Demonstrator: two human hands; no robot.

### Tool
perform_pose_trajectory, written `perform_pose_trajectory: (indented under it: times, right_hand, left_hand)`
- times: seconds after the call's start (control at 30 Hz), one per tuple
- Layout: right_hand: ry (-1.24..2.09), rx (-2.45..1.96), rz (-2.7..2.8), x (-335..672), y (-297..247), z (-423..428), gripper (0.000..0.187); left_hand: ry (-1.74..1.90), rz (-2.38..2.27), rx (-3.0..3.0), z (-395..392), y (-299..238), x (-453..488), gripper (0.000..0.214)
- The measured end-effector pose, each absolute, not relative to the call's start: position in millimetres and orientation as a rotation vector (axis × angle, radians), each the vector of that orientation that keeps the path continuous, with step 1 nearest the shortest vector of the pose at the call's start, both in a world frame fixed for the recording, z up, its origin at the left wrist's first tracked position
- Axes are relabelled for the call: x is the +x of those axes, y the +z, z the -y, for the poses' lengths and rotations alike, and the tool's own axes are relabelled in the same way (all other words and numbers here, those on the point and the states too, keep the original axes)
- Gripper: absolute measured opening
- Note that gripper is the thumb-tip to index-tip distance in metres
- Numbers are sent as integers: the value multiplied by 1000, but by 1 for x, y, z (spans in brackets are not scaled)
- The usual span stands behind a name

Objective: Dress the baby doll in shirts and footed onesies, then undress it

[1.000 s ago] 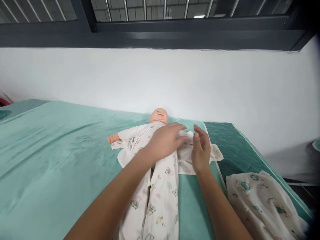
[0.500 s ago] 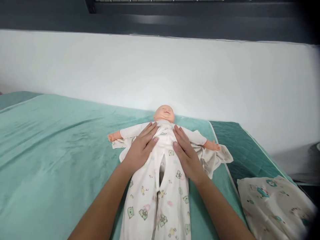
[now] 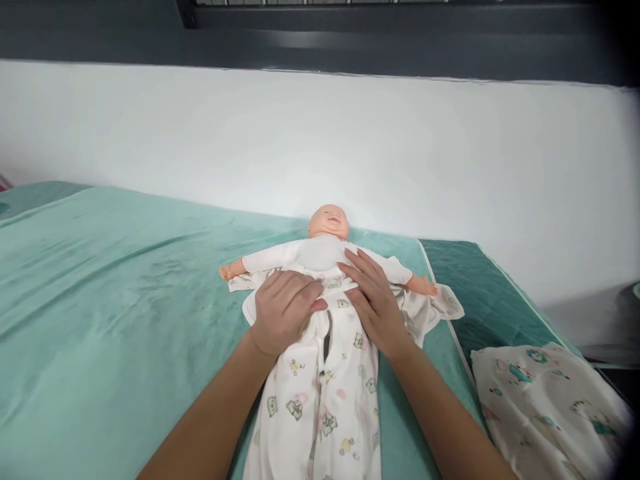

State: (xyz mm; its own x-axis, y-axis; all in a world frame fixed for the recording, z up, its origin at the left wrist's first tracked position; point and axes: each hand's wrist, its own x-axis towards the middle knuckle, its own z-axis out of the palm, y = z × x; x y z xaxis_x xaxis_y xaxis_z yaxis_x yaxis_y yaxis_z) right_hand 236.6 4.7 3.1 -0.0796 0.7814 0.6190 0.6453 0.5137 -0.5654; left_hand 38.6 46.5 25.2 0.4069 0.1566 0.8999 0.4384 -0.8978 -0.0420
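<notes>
A baby doll (image 3: 329,222) lies on its back with its arms spread, wearing a white long-sleeved top (image 3: 320,252). White baby pants (image 3: 345,393) with green and pink animal prints cover its belly and legs, with a slit at the crotch. My left hand (image 3: 287,312) is curled over the waistband on the doll's left-of-view side, closed on the pants cloth, its fingertips partly hidden. On the other side of the waist my right hand (image 3: 377,303) rests with fingers apart, touching the top and the waistband. A printed white garment (image 3: 420,313) lies spread beneath the doll.
Teal sheeting (image 3: 125,320) covers the bed, with a darker quilted strip (image 3: 460,287) at the right. A folded printed white cloth (image 3: 545,407) lies at the lower right. Behind the doll's head stands a white wall (image 3: 320,140), under a dark beam (image 3: 350,47).
My left hand has gone from flat on the doll's side to curled on the waistband, slightly lower. The waistband has come down, baring more of the top. My right hand's fingers have spread.
</notes>
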Motion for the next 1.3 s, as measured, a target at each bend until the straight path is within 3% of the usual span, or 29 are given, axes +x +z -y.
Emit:
perform_pose_trajectory:
  times: [0.27, 0.5, 0.73, 1.3]
  right_hand:
    - [-45, -1131, 1660, 238, 7, 6, 28]
    - [129, -1192, 1709, 234, 17, 3, 16]
    - [187, -1254, 1780, 240, 12, -5, 42]
    - [142, -1349, 1845, 236, 15, -3, 41]
  left_hand:
    - [-1352, 858, -2628, -54, 28, 40, 16]
    - [-1323, 962, -2685, -56, 28, 39, 22]
    - [-1279, 985, -2702, -52, 28, 44, 16]
    - [-1164, 1119, -2763, -51, 30, 46, 23]
